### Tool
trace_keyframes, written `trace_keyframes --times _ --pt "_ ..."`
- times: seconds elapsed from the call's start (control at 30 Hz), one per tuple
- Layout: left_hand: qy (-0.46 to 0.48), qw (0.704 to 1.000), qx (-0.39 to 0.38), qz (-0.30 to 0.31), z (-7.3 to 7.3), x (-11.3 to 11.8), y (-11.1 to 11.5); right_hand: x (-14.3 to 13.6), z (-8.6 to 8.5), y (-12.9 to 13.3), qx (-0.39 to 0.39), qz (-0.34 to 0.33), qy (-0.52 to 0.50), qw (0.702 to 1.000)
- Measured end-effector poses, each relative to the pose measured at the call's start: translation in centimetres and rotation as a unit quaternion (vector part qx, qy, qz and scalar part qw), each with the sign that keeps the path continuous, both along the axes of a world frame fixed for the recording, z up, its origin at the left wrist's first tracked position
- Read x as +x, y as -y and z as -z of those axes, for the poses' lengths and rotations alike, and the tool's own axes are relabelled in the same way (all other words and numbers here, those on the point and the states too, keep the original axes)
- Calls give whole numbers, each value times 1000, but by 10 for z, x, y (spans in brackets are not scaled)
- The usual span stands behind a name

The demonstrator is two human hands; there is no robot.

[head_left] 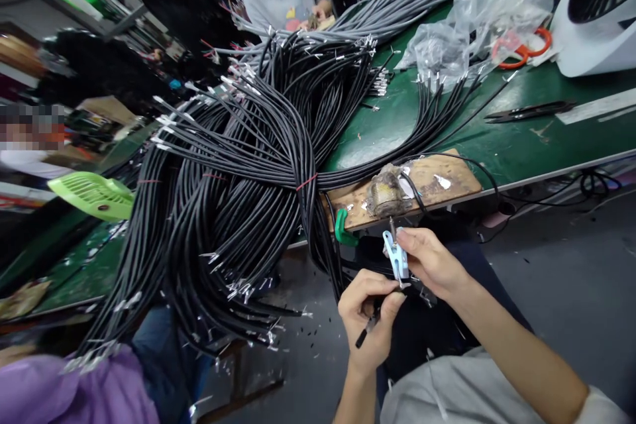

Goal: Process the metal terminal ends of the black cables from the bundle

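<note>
My left hand (368, 318) is closed on a short black cable (366, 332), which pokes out below the fingers. Pale wire ends show at the top of that grip. Just above, my right hand (431, 262) pinches a light blue clothespin-like clip (395, 256) between thumb and fingers. The clip's lower end meets the wire ends beside my left fingertips. A thin metal rod stands up at its top, close to a worn, crusted round block (386, 192) on a wooden board (460, 179). Exactly how the clip bites the wires is too small to tell.
A big heap of black cables (238, 172) with stripped ends covers the green table (527, 146) on my left. Grey cables (397, 10), plastic bags (442, 43), orange scissors (524, 53), tweezers (529, 110) and a white fan (576, 46) lie beyond. Other people sit across and to the left.
</note>
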State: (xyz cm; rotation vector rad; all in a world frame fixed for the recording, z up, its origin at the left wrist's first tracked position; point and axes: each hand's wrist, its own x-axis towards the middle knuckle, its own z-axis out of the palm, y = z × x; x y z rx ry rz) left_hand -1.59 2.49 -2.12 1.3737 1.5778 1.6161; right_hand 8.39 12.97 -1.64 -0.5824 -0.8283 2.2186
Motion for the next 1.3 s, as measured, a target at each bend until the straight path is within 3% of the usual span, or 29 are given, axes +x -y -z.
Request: trace_keyframes --times 0.17,0.33,0.5,0.63,0.77,0.87,0.97,1.03,1.17,1.3 --pt "9 999 -39 23 -8 0 -7 -2 8 2 -30 -9 -33 999" --pt "6 999 -16 49 -7 -2 -1 14 33 3 -47 -17 -19 999" --pt "-16 996 2 83 4 -16 4 48 52 6 75 47 145 985" --pt "78 997 9 -5 17 -29 5 61 49 20 181 127 274 936" --pt "192 976 -72 77 19 -27 4 44 30 47 390 171 287 858" --pt "175 975 -92 104 12 -18 4 22 18 65 555 151 255 777" --pt "98 988 -77 93 5 -12 5 8 16 72 623 147 264 721" --pt "42 988 -92 115 1 -14 5 7 20 71 626 150 244 725" --pt "-95 954 -166 229 -8 -25 6 17 27 65 541 178 195 798" --pt "-180 944 -153 229 -11 -29 9 28 29 63 467 163 195 847"
